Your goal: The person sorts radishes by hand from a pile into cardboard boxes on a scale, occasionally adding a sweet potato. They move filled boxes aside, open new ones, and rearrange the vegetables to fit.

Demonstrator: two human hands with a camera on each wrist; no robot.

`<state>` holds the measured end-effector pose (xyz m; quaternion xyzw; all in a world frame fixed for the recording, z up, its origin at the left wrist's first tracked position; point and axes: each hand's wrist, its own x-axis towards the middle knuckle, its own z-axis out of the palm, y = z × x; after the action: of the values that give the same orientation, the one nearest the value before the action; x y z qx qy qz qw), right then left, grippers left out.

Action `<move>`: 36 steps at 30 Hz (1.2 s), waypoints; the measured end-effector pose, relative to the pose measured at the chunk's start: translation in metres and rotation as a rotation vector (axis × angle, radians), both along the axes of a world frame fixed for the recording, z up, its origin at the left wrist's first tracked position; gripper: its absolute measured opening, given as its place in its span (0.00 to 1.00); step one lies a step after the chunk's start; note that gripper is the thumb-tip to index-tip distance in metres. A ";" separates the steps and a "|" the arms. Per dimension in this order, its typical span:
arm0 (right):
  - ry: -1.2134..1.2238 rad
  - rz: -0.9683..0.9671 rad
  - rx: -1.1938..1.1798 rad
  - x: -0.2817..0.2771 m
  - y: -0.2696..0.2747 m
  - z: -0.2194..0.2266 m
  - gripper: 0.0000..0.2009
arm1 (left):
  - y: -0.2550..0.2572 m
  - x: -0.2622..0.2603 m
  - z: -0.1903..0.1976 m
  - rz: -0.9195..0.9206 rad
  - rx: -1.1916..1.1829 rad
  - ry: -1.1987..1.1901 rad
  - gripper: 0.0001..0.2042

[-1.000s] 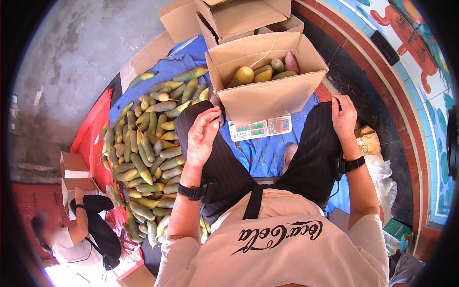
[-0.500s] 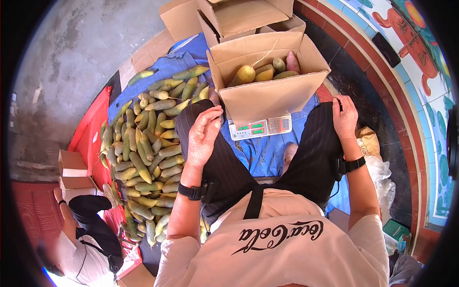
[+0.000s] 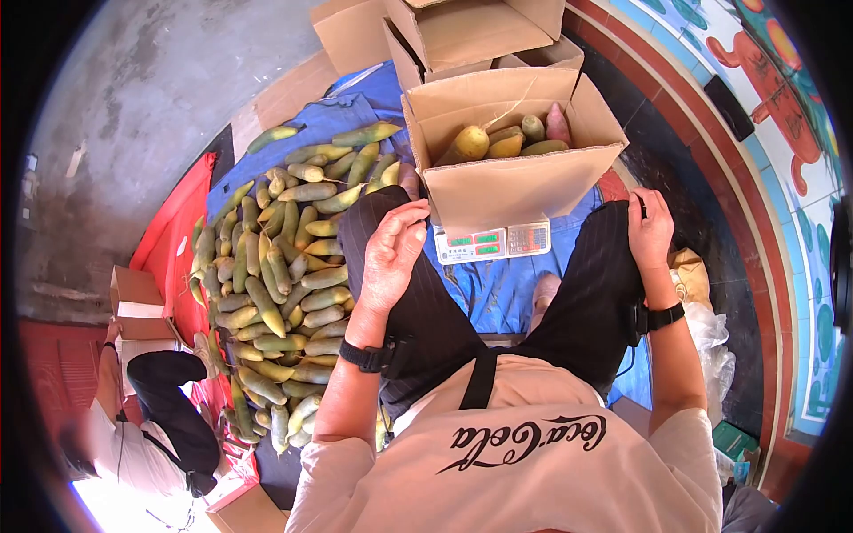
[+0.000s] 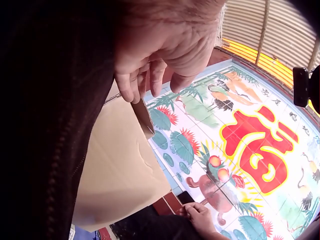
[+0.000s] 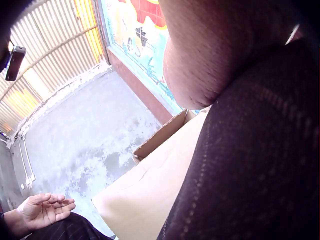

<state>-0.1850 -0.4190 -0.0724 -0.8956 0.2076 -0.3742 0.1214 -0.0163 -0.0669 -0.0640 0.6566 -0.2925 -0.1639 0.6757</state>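
Observation:
My left hand (image 3: 391, 253) lies on the left knee, turned partly palm-up, its fingers loosely bent around nothing. On the right knee rests my right hand (image 3: 651, 229), also holding nothing, fingers draped over the dark trousers. Just beyond the knees an open cardboard box (image 3: 524, 191) stands on a white digital scale (image 3: 493, 242) with lit displays. Inside it lie several green-yellow radishes (image 3: 471, 142), one trailing a long thin root, and a pinkish one (image 3: 557, 123). In the left wrist view, the fingers (image 4: 157, 80) hang loosely before the box wall.
A large heap of green radishes (image 3: 267, 293) covers the blue tarp (image 3: 311, 129) to the left. More cardboard boxes (image 3: 484, 35) stand behind the scale. Another person (image 3: 151, 426) sits at the lower left beside a small carton (image 3: 138, 293). At right are plastic bags (image 3: 706, 338) and a tiled wall (image 3: 800, 204).
The head view has shifted slightly, so the scene sits farther right. Both hands stay on the knees. The other person has leaned back and moved an arm at the carton.

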 end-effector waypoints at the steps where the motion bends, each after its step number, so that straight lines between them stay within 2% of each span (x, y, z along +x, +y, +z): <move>1: -0.001 0.001 -0.001 0.000 0.000 -0.001 0.03 | 0.000 0.000 0.000 0.000 0.001 -0.006 0.12; 36: -0.006 0.007 0.023 0.000 0.000 0.002 0.03 | 0.026 -0.002 0.009 0.080 -0.012 -0.045 0.12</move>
<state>-0.1848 -0.4194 -0.0704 -0.8937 0.2085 -0.3740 0.1338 -0.0179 -0.0408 -0.0546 0.6672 -0.2822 -0.1200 0.6788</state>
